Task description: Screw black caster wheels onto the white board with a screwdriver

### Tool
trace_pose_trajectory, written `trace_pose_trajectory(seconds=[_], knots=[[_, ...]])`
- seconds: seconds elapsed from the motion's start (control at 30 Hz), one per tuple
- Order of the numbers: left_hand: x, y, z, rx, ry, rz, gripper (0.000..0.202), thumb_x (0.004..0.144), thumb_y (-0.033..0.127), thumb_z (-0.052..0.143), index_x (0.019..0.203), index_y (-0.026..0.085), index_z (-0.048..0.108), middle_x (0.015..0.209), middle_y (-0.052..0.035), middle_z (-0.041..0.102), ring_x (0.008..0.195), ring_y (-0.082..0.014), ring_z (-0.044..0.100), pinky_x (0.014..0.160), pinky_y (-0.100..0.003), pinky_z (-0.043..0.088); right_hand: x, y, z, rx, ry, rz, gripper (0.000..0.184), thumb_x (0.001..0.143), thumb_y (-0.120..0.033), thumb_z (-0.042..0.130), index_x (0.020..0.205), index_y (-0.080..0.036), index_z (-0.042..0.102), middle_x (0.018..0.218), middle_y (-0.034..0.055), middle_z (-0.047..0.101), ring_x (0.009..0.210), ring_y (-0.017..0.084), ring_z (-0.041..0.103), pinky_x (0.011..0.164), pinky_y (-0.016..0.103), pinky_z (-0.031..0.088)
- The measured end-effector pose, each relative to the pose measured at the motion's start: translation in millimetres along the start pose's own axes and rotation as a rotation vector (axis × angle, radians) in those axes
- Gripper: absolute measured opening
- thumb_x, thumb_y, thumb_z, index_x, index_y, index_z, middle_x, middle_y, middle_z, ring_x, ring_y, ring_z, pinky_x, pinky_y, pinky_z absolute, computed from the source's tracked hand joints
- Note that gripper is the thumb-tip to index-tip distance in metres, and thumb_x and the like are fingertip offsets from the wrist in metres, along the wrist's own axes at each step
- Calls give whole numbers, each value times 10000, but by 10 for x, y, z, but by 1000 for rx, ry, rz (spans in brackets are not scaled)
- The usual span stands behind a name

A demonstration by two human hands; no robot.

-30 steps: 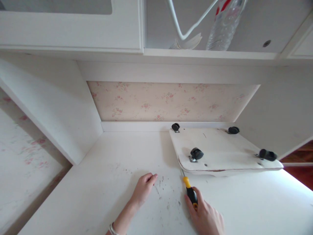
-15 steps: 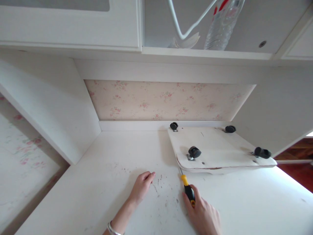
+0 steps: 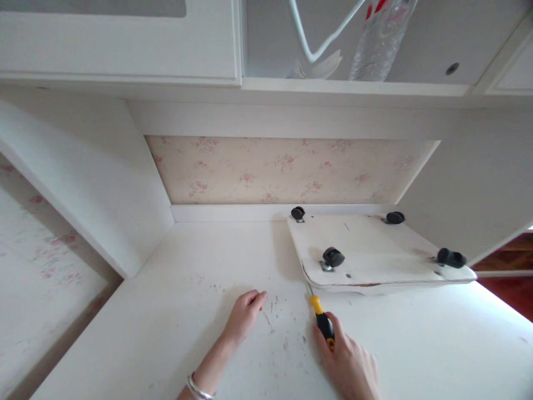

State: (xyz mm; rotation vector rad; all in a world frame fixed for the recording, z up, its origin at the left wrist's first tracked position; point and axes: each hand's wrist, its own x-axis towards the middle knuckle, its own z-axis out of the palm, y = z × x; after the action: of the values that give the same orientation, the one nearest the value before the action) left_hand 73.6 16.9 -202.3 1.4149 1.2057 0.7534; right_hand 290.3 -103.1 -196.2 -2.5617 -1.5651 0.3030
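Note:
My right hand (image 3: 347, 355) is wrapped round the yellow and black handle of a screwdriver (image 3: 323, 322). The shaft points away from me, and its tip is hidden at the near left corner of a white board (image 3: 375, 244). Black casters (image 3: 333, 256) stand up from the board at its corners. My left hand (image 3: 245, 314) rests over the white desktop (image 3: 208, 244), left of the screwdriver, fingers curled closed. Whether anything is inside those fingers cannot be seen.
Dark marks (image 3: 275, 314) dot the desktop between my hands. Overhead runs a shelf (image 3: 353, 91) with a clear plastic bottle (image 3: 377, 47), a white cable (image 3: 310, 53) and some paper (image 3: 327, 66). Side panels (image 3: 89, 161) close in left and right; floral wallpaper (image 3: 287, 169) covers the back.
The view has shifted very slightly. Both hands, the screwdriver and the board keep about the same places relative to one another.

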Motion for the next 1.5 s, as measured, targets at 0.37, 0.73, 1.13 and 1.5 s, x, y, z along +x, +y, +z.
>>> trace_pose_trajectory(seconds=[0.37, 0.73, 1.13, 1.5], knots=[[-12, 8, -10, 5, -6, -1, 449, 874, 559, 515, 614, 220, 380, 528, 82, 296, 473, -93, 271, 484, -252, 196, -1, 0, 17, -10, 19, -6, 421, 1008, -531, 253, 1300, -311, 462, 858, 19, 756, 763, 281, 719, 577, 331, 377], [-3, 2, -7, 21, -6, 8, 454, 877, 560, 513, 611, 221, 371, 533, 81, 297, 478, -94, 271, 487, -253, 204, 1, 8, 31, 2, 40, -9, 393, 1009, -514, 287, 1294, -316, 471, 837, 10, 756, 757, 269, 720, 574, 318, 370], [3, -12, -2, 55, 0, 34, 447, 882, 554, 498, 604, 223, 380, 532, 75, 306, 512, -111, 297, 526, -268, 230, 3, 4, 34, -21, 32, -4, 411, 1008, -526, 267, 1290, -312, 475, 838, 19, 755, 752, 277, 723, 575, 326, 382], [-34, 52, 1, 76, -6, 45, 459, 885, 571, 490, 609, 224, 371, 543, 75, 296, 534, -118, 303, 551, -273, 239, -2, 3, -8, 10, 0, -15, 430, 1001, -518, 258, 1308, -299, 465, 863, 28, 757, 769, 277, 722, 591, 337, 398]])
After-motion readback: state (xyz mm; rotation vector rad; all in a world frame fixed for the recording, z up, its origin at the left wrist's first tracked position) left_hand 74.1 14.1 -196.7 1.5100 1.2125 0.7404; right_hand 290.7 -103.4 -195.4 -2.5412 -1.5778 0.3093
